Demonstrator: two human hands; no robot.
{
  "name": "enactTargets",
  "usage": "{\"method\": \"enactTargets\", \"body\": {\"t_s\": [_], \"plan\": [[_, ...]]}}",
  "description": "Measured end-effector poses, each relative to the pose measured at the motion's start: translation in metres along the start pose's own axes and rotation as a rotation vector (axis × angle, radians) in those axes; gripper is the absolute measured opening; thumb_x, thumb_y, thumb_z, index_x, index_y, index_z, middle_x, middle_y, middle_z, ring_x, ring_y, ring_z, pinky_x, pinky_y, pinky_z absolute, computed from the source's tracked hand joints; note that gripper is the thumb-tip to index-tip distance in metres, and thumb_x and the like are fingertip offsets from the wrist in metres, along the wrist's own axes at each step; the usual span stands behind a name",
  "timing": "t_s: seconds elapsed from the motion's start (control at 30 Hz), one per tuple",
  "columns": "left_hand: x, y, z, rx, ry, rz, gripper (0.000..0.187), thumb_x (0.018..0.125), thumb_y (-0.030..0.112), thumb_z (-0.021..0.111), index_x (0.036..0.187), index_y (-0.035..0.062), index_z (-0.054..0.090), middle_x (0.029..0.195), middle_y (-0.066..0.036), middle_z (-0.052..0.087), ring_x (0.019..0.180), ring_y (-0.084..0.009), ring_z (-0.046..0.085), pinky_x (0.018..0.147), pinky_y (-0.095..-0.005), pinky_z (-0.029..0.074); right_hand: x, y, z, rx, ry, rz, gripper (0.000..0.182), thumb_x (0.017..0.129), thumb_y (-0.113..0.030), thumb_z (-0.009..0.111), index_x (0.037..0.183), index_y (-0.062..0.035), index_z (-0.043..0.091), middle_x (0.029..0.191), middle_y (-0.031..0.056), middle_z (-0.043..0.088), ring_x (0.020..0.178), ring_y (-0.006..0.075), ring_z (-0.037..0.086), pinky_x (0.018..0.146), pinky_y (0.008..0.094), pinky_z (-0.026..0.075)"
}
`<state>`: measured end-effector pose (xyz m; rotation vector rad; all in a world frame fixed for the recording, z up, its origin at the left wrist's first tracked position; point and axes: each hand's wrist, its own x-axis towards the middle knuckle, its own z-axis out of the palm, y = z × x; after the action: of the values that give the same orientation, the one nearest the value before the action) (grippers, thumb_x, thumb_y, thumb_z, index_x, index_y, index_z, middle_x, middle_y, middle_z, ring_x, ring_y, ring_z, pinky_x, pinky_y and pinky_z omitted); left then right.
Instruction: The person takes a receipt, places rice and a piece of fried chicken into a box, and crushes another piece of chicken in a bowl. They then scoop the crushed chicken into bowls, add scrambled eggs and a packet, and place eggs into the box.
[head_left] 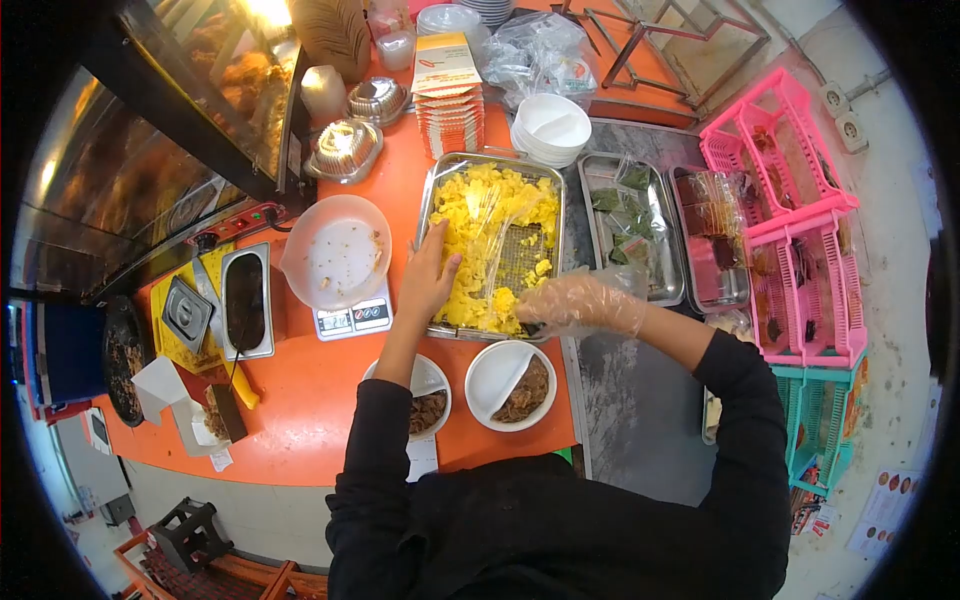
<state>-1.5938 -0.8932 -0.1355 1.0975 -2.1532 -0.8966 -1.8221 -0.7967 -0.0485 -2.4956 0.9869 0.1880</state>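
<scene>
The tray (pixel 552 165) holds yellow food (pixel 480 215), left hand (pixel 428 275) loosely open at nine o'clock, right hand (pixel 580 302) curled at four, grip unclear.

A tray (pixel 521 245) of scrambled food (pixel 482 195) lies mid-worktop (pixel 300 400). Before it sit two divided bowls (pixel 492 378), side by side, meat (pixel 526 392) in the right compartment of each (the left bowl is partly hidden). Left of the tray, a basin (pixel 338 255) overlaps a scale (pixel 355 318); farther left is a deep pan (pixel 266 343). Behind the tray stand stacked cartons (pixel 447 95) and, to their right, stacked bowls (pixel 552 130). Two more trays (pixel 665 288) lie rightward, with baskets (pixel 782 160) beyond.
</scene>
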Motion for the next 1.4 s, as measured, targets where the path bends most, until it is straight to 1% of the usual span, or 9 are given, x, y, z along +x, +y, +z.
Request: {"method": "enactTargets", "body": {"t_s": [0.17, 0.33, 0.47, 0.53, 0.93, 1.2, 1.27, 1.3, 1.4], "plan": [[0.0, 0.002, 0.0, 0.002, 0.006, 0.001, 0.059, 0.091, 0.042, 0.041, 0.135, 0.0041, 0.032, 0.135, -0.019, 0.039, 0.129, -0.0344, 0.032, 0.107, -0.056, 0.012, 0.019, 0.011, -0.017, 0.166, 0.228, 0.211, 0.032, 0.08, -0.017, 0.058, 0.106, -0.003, 0.047, 0.099, 0.016, 0.057, 0.093, 0.0325, 0.058, 0.075, 0.0408, 0.05], [0.001, -0.001, 0.002, 0.018, 0.005, -0.005, 0.06, 0.09, 0.042, 0.044, 0.135, 0.0045, 0.032, 0.136, -0.017, 0.04, 0.129, -0.0341, 0.033, 0.106, -0.0564, 0.014, 0.021, -0.013, 0.01, 0.066, 0.109, 0.228, 0.035, 0.079, -0.006, 0.051, 0.113, -0.0021, 0.045, 0.107, 0.0195, 0.052, 0.093, 0.0337, 0.058, 0.075, 0.0386, 0.05], [0.001, 0.001, 0.002, 0.059, 0.003, -0.018, 0.061, 0.089, 0.042, 0.046, 0.135, 0.0046, 0.031, 0.135, -0.017, 0.04, 0.129, -0.0333, 0.033, 0.104, -0.0589, 0.016, 0.002, -0.008, 0.027, -0.124, 0.376, 0.064, 0.028, 0.079, -0.008, 0.052, 0.106, -0.0037, 0.05, 0.101, 0.0174, 0.053, 0.089, 0.0307, 0.059, 0.073, 0.0385, 0.05], [0.002, 0.002, 0.004, 0.085, 0.007, -0.008, 0.062, 0.089, 0.042, 0.046, 0.135, 0.0045, 0.031, 0.135, -0.017, 0.04, 0.128, -0.0332, 0.033, 0.104, -0.0597, 0.016, -0.002, -0.007, 0.02, -0.002, 0.108, 0.124, 0.026, 0.079, -0.011, 0.054, 0.104, -0.0052, 0.051, 0.1, 0.0157, 0.053, 0.089, 0.0299, 0.059, 0.072, 0.0387, 0.051], [0.001, 0.002, 0.003, 0.12, 0.009, 0.011, 0.066, 0.087, 0.046, 0.047, 0.136, 0.004, 0.031, 0.136, -0.018, 0.039, 0.128, -0.0342, 0.034, 0.104, -0.0607, 0.015, 0.013, 0.018, -0.003, -0.077, -0.094, -0.157, 0.039, 0.064, -0.026, 0.072, 0.092, -0.0101, 0.051, 0.089, 0.0045, 0.057, 0.084, 0.0303, 0.061, 0.069, 0.0417, 0.051], [-0.038, 0.038, -0.056, -0.329, 0.132, 0.021, 0.037, 0.091, 0.017, 0.046, 0.124, 0.0009, 0.046, 0.133, -0.017, 0.043, 0.128, -0.0279, 0.035, 0.107, -0.0368, 0.024, 0.006, 0.003, -0.025, 0.494, -0.081, 0.47, 0.056, 0.069, -0.032, 0.074, 0.116, -0.01, 0.053, 0.103, 0.0146, 0.061, 0.1, 0.0269, 0.058, 0.083, 0.0364, 0.047], [-0.09, 0.057, -0.079, -0.407, 0.282, -0.007, 0.034, 0.089, 0.011, 0.046, 0.121, -0.0012, 0.047, 0.132, -0.017, 0.044, 0.128, -0.0282, 0.036, 0.106, -0.0382, 0.025, -0.009, -0.029, -0.031, 0.522, 0.301, 0.462, 0.053, 0.071, -0.034, 0.073, 0.111, -0.0034, 0.055, 0.101, 0.0179, 0.061, 0.095, 0.0282, 0.059, 0.084, 0.0373, 0.046], [-0.121, 0.054, -0.086, -0.391, 0.333, -0.039, 0.033, 0.089, 0.011, 0.045, 0.119, -0.0021, 0.048, 0.13, -0.017, 0.045, 0.128, -0.0289, 0.036, 0.106, -0.039, 0.025, -0.012, -0.034, -0.018, 0.763, 0.313, 0.379, 0.052, 0.071, -0.034, 0.072, 0.11, -0.0029, 0.055, 0.098, 0.0194, 0.06, 0.094, 0.0284, 0.059, 0.084, 0.0361, 0.045], [-0.207, 0.048, -0.096, -0.325, 0.515, -0.135, 0.029, 0.091, 0.011, 0.043, 0.116, -0.0028, 0.049, 0.127, -0.018, 0.047, 0.127, -0.0312, 0.036, 0.106, -0.0411, 0.025, -0.009, -0.109, -0.04, 0.566, 0.06, 0.603, 0.05, 0.072, -0.023, 0.07, 0.114, -0.0025, 0.052, 0.102, 0.0206, 0.057, 0.096, 0.0304, 0.057, 0.081, 0.037, 0.047]]}}
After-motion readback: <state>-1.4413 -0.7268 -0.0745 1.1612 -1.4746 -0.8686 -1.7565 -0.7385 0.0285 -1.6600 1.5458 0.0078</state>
